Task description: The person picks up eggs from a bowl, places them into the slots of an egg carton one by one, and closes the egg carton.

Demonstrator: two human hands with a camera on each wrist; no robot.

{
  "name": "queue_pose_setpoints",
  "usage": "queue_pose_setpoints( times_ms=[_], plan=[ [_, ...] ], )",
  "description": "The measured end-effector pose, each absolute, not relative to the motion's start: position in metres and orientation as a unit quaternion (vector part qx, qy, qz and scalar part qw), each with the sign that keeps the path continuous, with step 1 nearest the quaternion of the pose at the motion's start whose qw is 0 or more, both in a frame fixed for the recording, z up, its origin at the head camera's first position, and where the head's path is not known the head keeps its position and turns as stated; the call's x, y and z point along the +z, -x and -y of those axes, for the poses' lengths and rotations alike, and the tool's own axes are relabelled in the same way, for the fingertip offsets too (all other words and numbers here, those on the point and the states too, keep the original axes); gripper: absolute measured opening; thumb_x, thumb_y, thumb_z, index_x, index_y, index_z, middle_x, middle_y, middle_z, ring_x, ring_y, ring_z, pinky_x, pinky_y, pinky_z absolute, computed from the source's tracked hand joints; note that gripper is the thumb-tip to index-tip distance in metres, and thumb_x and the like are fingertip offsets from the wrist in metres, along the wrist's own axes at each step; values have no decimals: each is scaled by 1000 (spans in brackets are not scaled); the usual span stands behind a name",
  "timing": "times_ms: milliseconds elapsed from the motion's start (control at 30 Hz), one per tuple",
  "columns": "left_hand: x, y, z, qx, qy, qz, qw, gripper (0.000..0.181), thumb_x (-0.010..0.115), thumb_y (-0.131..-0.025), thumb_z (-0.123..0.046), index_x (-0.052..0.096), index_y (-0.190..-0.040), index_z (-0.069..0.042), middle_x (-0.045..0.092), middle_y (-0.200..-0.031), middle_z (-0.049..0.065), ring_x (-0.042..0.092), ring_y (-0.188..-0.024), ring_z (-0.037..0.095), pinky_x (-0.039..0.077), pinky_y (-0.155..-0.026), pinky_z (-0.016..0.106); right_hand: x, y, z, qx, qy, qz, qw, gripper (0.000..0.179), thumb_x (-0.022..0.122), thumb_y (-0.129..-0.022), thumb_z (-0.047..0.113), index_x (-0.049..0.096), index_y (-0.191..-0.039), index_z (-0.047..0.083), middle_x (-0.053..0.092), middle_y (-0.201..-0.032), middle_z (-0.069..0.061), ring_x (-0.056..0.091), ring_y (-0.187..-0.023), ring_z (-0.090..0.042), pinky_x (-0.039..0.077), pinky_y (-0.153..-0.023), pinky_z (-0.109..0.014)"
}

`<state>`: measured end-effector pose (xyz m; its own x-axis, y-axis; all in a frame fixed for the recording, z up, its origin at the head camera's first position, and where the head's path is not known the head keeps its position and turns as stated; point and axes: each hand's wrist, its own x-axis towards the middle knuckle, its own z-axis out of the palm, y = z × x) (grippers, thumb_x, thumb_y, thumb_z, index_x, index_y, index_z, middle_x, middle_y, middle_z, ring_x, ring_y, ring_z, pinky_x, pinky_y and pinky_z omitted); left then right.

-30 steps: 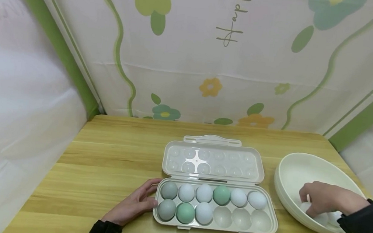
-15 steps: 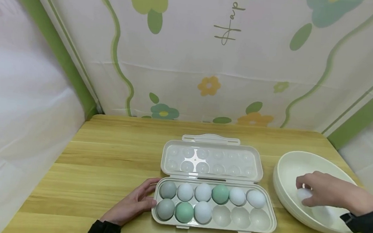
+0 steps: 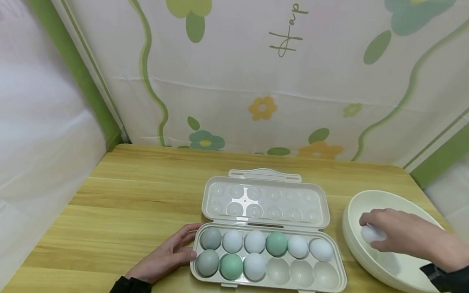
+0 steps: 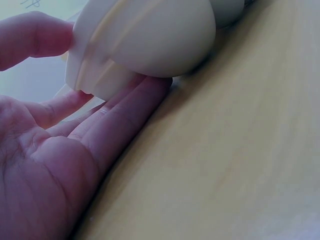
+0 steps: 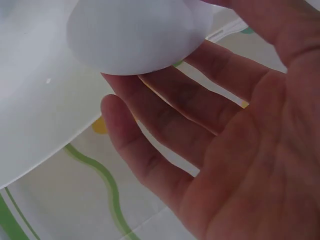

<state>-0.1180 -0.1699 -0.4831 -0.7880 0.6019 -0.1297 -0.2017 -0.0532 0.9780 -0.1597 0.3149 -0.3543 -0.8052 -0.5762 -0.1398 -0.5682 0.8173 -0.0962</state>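
Note:
My right hand (image 3: pixel 412 237) pinches a white egg (image 3: pixel 373 234) between thumb and fingers, above the left part of a cream bowl (image 3: pixel 393 203). In the right wrist view the egg (image 5: pixel 137 37) rests against the fingertips, with the little finger apart from it. Whatever lies in the bowl beneath the hand is hidden. My left hand (image 3: pixel 166 258) grips the left end of an open plastic egg carton (image 3: pixel 302 273). In the left wrist view the thumb is on the carton's rim (image 4: pixel 82 50), while the fingers reach under its side. Its back row is full of eggs.
Front row: a grey egg (image 3: pixel 207 263), a green egg (image 3: pixel 231 267) and a white egg (image 3: pixel 254 266) on the left; three bare cups on the right. The carton's lid (image 3: pixel 296 205) lies back on the wooden table (image 3: pixel 142 194). Flowered cloth (image 3: pixel 224 71) hangs behind.
My right hand has lifted the egg from low in the bowl and moved up and left with it. The left hand has stayed on the carton.

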Motion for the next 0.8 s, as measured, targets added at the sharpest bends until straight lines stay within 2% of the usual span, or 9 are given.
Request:
queue_pose_setpoints(
  times_ms=[267,367,600,800],
  plan=[
    [-482,118,170,705,-152,-632,283,56,47,-94,-6,20,-142,-10,14,-149,27,44,-121,29,46,-91,34,-344,154,-294,5,339,-940,20,31,75,-67,19,62,-95,17,58,-87,10,50,-68,-6,45,-56,-30],
    [-483,118,170,706,-153,-631,282,56,47,-94,-6,20,-142,-10,14,-149,27,45,-120,29,46,-91,34,-342,152,-285,5,353,-936,12,32,76,-67,20,63,-95,16,60,-88,8,53,-68,-8,47,-57,-32],
    [-484,118,170,711,-161,-625,279,55,46,-94,-4,20,-142,-9,15,-149,27,44,-121,29,46,-91,33,-338,147,-267,-6,368,-930,1,31,77,-65,18,61,-91,20,57,-82,10,48,-62,-5,43,-51,-28],
    [-485,118,170,714,-170,-621,274,55,46,-93,-3,20,-142,-8,15,-149,28,45,-120,28,47,-90,33,-339,141,-252,-6,376,-926,-11,32,77,-65,23,62,-94,19,61,-87,8,51,-66,-11,45,-56,-33]
  ],
)
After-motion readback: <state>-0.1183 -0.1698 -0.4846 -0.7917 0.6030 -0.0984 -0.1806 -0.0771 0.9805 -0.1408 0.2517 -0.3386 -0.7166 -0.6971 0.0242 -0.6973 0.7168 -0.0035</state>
